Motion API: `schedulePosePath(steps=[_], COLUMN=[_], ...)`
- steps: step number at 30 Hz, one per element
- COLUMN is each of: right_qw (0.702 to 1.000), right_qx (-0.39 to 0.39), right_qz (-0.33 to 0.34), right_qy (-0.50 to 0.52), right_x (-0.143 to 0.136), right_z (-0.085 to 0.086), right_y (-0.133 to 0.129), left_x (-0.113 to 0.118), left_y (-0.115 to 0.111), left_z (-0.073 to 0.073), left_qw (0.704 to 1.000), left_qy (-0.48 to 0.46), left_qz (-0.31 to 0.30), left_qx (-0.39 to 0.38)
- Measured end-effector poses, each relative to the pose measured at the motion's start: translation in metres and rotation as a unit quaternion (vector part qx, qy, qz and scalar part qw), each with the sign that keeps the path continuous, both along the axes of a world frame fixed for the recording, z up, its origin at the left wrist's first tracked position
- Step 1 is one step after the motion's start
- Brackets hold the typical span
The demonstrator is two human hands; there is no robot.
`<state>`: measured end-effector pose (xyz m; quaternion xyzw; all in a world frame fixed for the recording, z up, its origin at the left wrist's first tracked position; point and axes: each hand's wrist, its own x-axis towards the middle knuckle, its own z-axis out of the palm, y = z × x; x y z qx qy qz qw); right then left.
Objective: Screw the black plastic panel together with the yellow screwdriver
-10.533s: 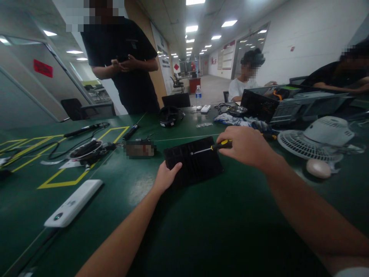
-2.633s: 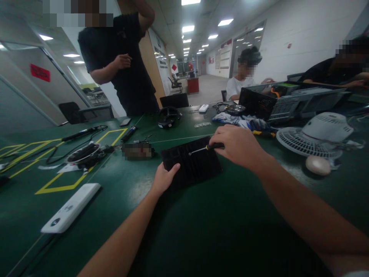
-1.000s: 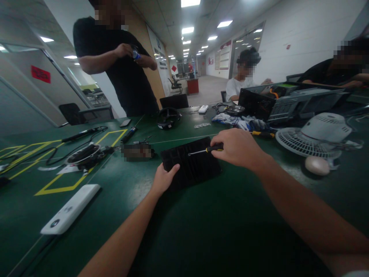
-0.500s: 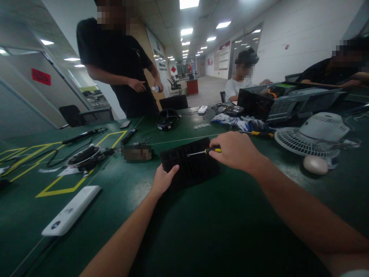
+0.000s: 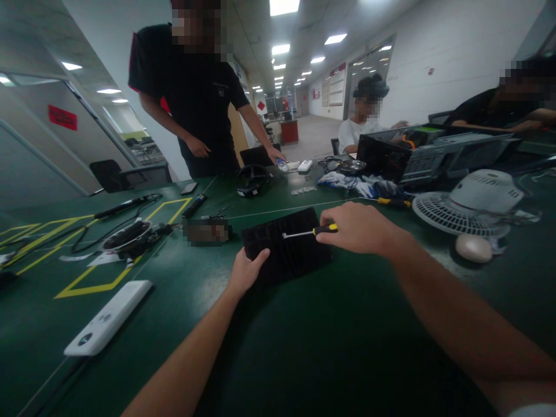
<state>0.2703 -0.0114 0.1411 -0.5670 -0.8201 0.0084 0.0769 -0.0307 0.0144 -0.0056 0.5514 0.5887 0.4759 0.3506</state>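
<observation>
A black rectangular tray with ribs or compartments (image 5: 299, 246) lies on the green table in front of me. My left hand (image 5: 249, 266) grips its left edge, thumb on top and fingers hidden underneath. My right hand (image 5: 354, 229) is closed around the yellow and black handle of a screwdriver (image 5: 299, 234). The metal shaft points left, its tip over the tray's middle; a small light bit shows at the tip. I cannot tell whether the tip touches the tray.
A white power bank (image 5: 108, 317) lies left, with a pixelated object (image 5: 207, 231) beyond. On the right are a fan housing (image 5: 464, 202), an oval beige object (image 5: 473, 248), another screwdriver (image 5: 393, 202) and a computer case (image 5: 443, 153). Across the table, a person (image 5: 195, 104) leans on one side.
My right hand and the screwdriver have shifted slightly right and down, the handle tilting a little. My left hand stays put. The person opposite has moved right, reaching a small item down to the table.
</observation>
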Motion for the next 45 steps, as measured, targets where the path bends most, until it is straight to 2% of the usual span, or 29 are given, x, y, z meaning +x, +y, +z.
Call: schedulePosePath(steps=[7,23,28,36,45], right_qw=[1.0,0.995,0.995,0.996,0.995], right_qx=[0.013,0.096,0.091,0.084,0.1], right_qz=[0.005,-0.025,-0.017,-0.021,-0.013], right_qy=[-0.005,0.027,0.032,0.024,0.006], right_x=[0.016,-0.002,-0.004,-0.007,-0.01], right_z=[0.003,-0.004,-0.006,-0.008,-0.007], right_y=[0.005,0.004,0.004,0.004,-0.002], left_x=[-0.003,-0.001,0.0,-0.002,0.0], left_y=[0.004,0.001,0.0,0.004,0.001], left_z=[-0.007,-0.003,0.0,-0.007,-0.002], left_qw=[1.0,1.0,1.0,1.0,1.0], left_qy=[0.006,-0.004,0.008,0.018,0.013], left_qz=[0.001,-0.008,-0.003,0.005,-0.007], left_qx=[0.004,-0.005,0.001,0.007,-0.002])
